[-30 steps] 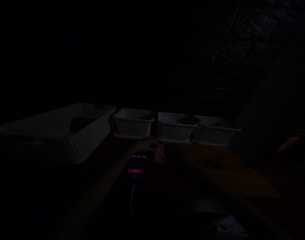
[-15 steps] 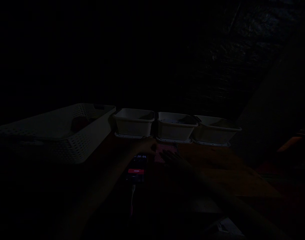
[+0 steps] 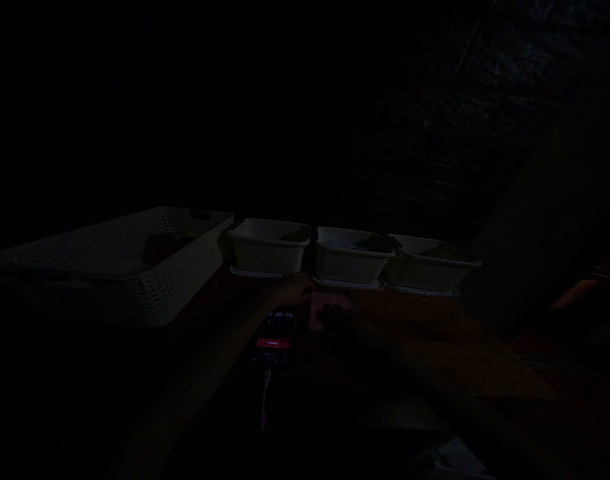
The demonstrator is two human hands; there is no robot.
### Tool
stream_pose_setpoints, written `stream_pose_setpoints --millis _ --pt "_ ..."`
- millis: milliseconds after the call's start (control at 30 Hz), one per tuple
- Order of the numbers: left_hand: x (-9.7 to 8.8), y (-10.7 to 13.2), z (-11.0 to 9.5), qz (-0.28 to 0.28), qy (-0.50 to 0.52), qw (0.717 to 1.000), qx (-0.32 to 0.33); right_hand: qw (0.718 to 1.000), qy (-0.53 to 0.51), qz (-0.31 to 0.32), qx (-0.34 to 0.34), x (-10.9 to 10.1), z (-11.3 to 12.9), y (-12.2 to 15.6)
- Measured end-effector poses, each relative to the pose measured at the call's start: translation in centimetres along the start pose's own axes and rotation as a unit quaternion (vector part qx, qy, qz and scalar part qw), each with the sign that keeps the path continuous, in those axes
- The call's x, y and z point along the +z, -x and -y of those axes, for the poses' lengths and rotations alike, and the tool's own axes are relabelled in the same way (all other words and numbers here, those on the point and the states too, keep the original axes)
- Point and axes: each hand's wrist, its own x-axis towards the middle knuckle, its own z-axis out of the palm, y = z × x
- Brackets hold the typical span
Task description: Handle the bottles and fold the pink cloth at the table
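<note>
The scene is very dark. A small pink patterned cloth (image 3: 317,308) lies on the wooden table in front of the middle tub. My left hand (image 3: 295,288) is at the cloth's far left corner, above the phone; its fingers are too dark to show whether they grip the edge. My right hand (image 3: 339,313) rests on the right part of the cloth with fingers stretched out. Just left of the cloth lies a lit phone (image 3: 273,343) showing a running timer and a red bar, with a white cable (image 3: 266,390) plugged into its near end.
Three pale tubs (image 3: 271,255) stand in a row at the back, on flat light-edged pieces. A large perforated basket (image 3: 205,267) on the left holds a dark reddish item (image 3: 161,248). Something whitish (image 3: 459,457) lies low at the right, below the table (image 3: 485,360) edge.
My left hand's fingers reach slightly farther right over the cloth's far edge. My right hand has shifted a little, and the cloth's outline looks slightly different. The phone's timer has advanced one second.
</note>
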Motion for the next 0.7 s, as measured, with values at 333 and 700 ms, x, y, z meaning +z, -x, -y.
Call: stream_pose_setpoints --millis 333,700 --pt "0.6 -0.1 0.0 0.017 0.017 1.000 0.010 1.000 0.009 -0.007 -0.016 -1.9 2.0 0.2" --pt "1.0 -0.3 0.2 -0.005 0.027 1.000 0.008 1.000 -0.022 -0.008 -0.007 -3.2 2.6 0.2"
